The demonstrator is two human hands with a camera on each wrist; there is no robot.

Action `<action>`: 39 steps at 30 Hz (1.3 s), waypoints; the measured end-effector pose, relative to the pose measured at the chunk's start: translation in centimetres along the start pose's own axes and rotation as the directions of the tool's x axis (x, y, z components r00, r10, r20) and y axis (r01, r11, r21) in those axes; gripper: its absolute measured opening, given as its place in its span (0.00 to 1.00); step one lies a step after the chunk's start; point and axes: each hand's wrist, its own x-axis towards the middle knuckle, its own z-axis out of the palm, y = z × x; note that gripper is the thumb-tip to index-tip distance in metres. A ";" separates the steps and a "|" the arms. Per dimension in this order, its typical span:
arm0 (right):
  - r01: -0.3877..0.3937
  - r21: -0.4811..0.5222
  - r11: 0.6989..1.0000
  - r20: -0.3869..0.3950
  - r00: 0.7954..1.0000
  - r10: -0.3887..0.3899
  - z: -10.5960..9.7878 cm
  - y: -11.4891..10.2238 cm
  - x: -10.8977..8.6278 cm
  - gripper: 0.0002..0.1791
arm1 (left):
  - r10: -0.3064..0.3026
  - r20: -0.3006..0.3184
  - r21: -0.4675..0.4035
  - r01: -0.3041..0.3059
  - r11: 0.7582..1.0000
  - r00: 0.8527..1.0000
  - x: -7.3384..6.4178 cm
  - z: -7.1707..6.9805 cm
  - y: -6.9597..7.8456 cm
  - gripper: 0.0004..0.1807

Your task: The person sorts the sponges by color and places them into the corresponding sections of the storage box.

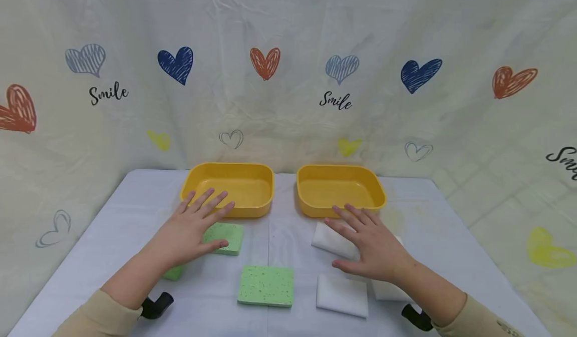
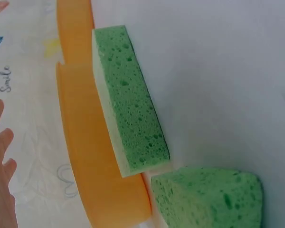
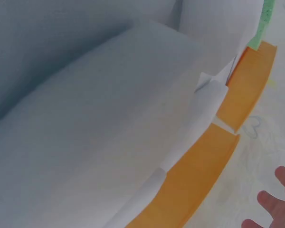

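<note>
My left hand (image 1: 191, 232) is held with fingers spread above a green sponge (image 1: 229, 237) and in front of the left yellow tray (image 1: 189, 179). Part of another green sponge (image 1: 173, 273) shows under the left wrist, and a third sponge (image 1: 266, 287) lies at the front middle. Over on the other side, my right hand (image 1: 376, 244), fingers also spread, hovers over several folded white cloths (image 1: 341, 294), near the right yellow tray (image 1: 340, 209). Neither hand holds anything. The right hand and forearm partly hide some cloths. A white cloth (image 3: 99, 118) fills much of the right wrist view.
Both trays stand side by side at the back of the white-covered table (image 1: 135, 197). Behind it hangs a pale curtain (image 1: 288, 16) printed with hearts and words. Black curved pieces (image 1: 158, 306) show beside each wrist.
</note>
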 end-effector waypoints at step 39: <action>0.003 0.156 0.988 0.305 0.951 -0.052 1.4 -1.6 -4.3 0.39 | -0.316 0.259 -0.064 0.343 0.937 0.913 1.6 -0.1 -8.8 0.48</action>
